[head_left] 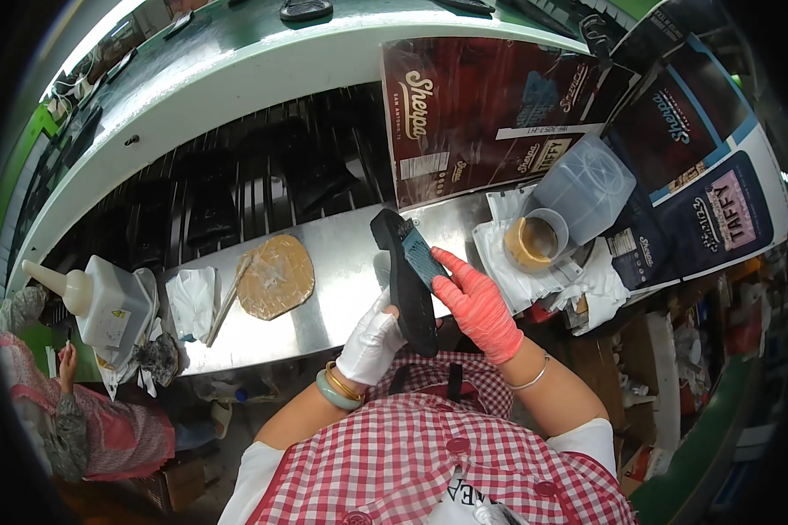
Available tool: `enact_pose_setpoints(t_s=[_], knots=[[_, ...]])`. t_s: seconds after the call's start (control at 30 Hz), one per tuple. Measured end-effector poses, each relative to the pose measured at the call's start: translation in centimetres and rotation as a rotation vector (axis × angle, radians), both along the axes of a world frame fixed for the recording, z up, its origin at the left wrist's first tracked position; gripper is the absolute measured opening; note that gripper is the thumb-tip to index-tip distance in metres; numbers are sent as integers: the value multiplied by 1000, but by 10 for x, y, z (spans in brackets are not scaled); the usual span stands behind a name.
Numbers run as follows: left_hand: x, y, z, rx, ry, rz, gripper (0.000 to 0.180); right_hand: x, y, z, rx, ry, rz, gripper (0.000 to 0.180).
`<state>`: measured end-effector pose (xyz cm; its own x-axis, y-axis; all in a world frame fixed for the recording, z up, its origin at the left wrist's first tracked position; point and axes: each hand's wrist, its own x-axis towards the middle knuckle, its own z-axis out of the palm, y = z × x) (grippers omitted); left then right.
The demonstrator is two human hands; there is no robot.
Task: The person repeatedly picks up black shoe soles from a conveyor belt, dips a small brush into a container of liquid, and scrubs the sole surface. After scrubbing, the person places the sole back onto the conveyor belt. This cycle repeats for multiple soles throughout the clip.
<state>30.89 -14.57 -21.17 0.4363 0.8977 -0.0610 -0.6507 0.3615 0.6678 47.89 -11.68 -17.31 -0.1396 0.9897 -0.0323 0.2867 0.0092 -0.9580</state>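
In front of me a black shoe sole (414, 308) stands tilted up over the metal table's front edge. My left hand (372, 346), in a white glove, is closed around the sole's lower left side with the thumb on it. My right hand (479, 306), in a pinkish-orange glove, grips a teal brush (423, 257) with dark bristles at its far end. The brush lies against the upper right side of the sole. The fingertips under the brush are partly hidden.
On the metal table (346, 254) sit a brown round pad (276, 278) with a stick, a white squeeze bottle (114, 311), a cup of tan liquid (532, 243) and a clear plastic container (587, 188). Cardboard (473, 114) stands behind. Dark pieces lie on rollers (254, 192). A person (105, 429) is at left.
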Motion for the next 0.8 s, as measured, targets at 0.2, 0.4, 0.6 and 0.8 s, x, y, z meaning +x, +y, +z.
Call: enact_pose_setpoints(t_s=[0.2,0.4,0.6,0.8], knots=[[-6,4,-4,12,4,-33,68,11,-4,15,-218,55,145,46],[-12,10,-15,-20,5,70,64,18,-14,13,-217,5,260,46],[-35,28,-29,-105,-187,162,48,23,-23,32,-264,139,239,44],[-53,17,-3,-58,-147,89,56,27,-25,49,-171,512,-2,48]])
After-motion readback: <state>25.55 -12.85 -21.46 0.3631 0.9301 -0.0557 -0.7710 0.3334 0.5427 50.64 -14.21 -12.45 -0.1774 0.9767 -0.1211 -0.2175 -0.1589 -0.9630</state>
